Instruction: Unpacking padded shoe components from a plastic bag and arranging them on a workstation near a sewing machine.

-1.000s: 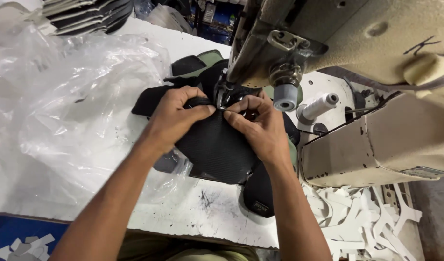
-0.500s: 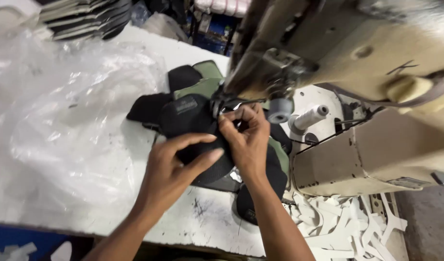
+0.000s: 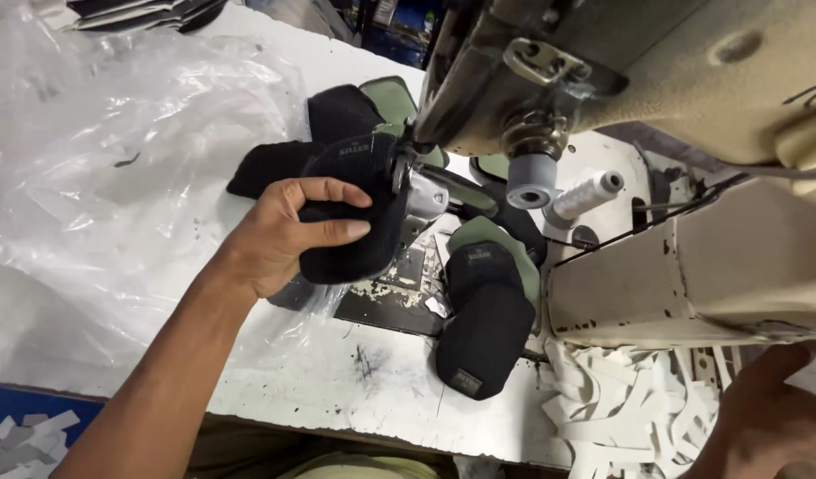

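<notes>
Head view, left hand [image 3: 279, 238] fingers gripping black fabric piece [image 3: 359, 213], right hand [image 3: 767, 426] cropped, fingers' grip unclear

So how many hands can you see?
2. The left hand grips a black fabric piece at the sewing machine. The right hand is at the bottom right corner, partly cut off, beside white scraps.

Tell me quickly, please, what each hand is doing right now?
Left hand: closed on the black fabric piece at the sewing machine.
Right hand: holding nothing visible; grip cannot be told.
</notes>
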